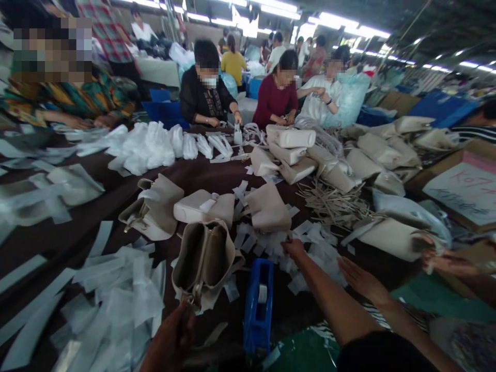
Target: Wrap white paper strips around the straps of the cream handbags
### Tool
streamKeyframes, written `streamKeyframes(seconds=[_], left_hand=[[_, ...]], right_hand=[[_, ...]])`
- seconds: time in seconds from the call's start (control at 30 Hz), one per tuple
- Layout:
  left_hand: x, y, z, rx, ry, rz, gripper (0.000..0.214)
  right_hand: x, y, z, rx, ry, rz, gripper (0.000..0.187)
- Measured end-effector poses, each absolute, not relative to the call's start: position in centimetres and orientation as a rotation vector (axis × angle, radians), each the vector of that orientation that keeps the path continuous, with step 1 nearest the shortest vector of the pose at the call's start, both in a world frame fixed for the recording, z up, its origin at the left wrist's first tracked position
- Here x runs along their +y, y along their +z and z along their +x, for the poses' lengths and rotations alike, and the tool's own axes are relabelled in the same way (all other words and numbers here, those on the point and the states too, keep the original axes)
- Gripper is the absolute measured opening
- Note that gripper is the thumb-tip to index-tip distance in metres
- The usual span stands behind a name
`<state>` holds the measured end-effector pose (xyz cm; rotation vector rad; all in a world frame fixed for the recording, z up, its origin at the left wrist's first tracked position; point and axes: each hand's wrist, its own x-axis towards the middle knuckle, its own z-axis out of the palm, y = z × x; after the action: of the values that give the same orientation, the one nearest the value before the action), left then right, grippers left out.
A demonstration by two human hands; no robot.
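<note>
My left hand (pixel 174 330) is closed on the front edge of an open beige handbag (pixel 199 258), by its metal fitting. The bag's mouth faces up and shows a divided inside. My right hand (pixel 295 250) reaches over a heap of thin white slips (pixel 310 237), fingers drawn together at its left side. Whatever lies between those fingertips is too small to make out. Just beyond it stands another beige bag (pixel 269 207). A blue tape dispenser (pixel 259 305) sits between my arms. Two more beige bags, one lying (pixel 205 205) and one open (pixel 155 209), rest behind the held one.
Translucent white strips (pixel 116 294) cover the near left. To the right are a co-worker's hand (pixel 360 279), another person's hand (pixel 451 263) at a beige bag (pixel 391 235), and a carton (pixel 465 181). Beige straps (pixel 335 201) and piled bags (pixel 290 150) lie farther back. Co-workers line the far side.
</note>
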<state>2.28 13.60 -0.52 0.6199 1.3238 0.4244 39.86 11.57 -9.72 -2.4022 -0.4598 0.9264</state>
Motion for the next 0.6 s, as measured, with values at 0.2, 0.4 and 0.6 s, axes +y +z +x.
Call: streamKeyframes(seconds=[0.2, 0.4, 0.6], left_hand=[[11.3, -1.5, 1.2, 1.325, 0.478, 0.331, 0.053], [10.7, -2.2, 0.7, 1.340, 0.495, 0.380, 0.066], [8.1, -1.1, 0.6, 1.290, 0.491, 0.769, 0.054]], right_hand=[[7.3, -7.5, 38.4, -0.472, 0.977, -2.189, 0.017], [6.2, -7.3, 38.2, -0.519, 0.641, -2.272, 0.025], [5.3, -3.5, 37.6, -0.659, 0.562, -2.401, 0.024]])
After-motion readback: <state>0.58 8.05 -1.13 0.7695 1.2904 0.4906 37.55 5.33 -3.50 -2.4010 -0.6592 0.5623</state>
